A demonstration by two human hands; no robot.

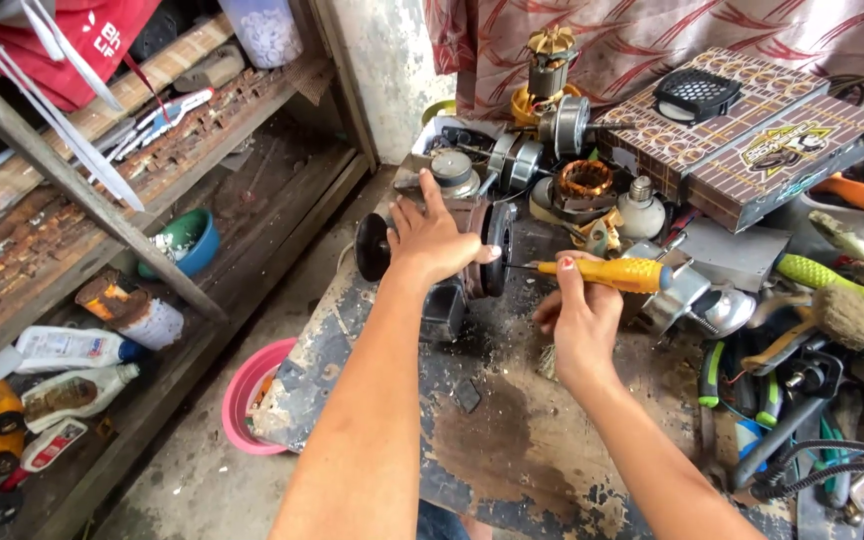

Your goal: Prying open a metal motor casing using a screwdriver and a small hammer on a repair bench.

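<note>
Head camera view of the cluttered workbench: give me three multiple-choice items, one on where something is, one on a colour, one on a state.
1. Where does the pink plastic basin sit?
A. on the workbench
B. on the floor left of the workbench
C. on the shelf

2. What colour is the handle of the yellow-handled screwdriver?
A. yellow
B. red
C. black

3. What is the left hand doing?
A. hanging free
B. pressing on the dark metal motor housing
C. holding a brush

Answers:
1 B: it stands on the concrete by the bench edge.
2 A: the grip in the right hand is yellow.
3 B: the palm and fingers lie on the housing.
</note>
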